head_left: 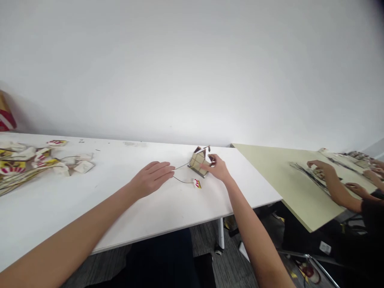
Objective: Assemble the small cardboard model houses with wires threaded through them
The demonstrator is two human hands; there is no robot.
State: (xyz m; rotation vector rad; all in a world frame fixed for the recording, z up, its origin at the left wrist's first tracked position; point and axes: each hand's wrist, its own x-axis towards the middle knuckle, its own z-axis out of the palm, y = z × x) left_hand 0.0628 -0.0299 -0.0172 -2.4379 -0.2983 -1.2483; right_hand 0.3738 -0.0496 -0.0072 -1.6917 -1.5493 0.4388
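Observation:
A small beige house-shaped ornament [197, 161] with dark edges sits tilted on the white table, right of the middle. My right hand [218, 169] grips its right side, fingers curled at the dark part there. A thin dark cord [181, 165] runs from the ornament to the fingertips of my left hand [156, 178], whose fingers are pressed together on it. From the same fingertips the cord curves down to a small tag [197, 183] with red and white stripes and a yellow edge, lying on the table. My left thumb is hidden.
On the left of the white table [120, 212] lies a pile of similar striped tags [45, 158] with cords. A pale green table [267, 168] adjoins on the right, where other people's hands [325, 170] work beside a bundle of dark cords [309, 174]. A wall stands behind.

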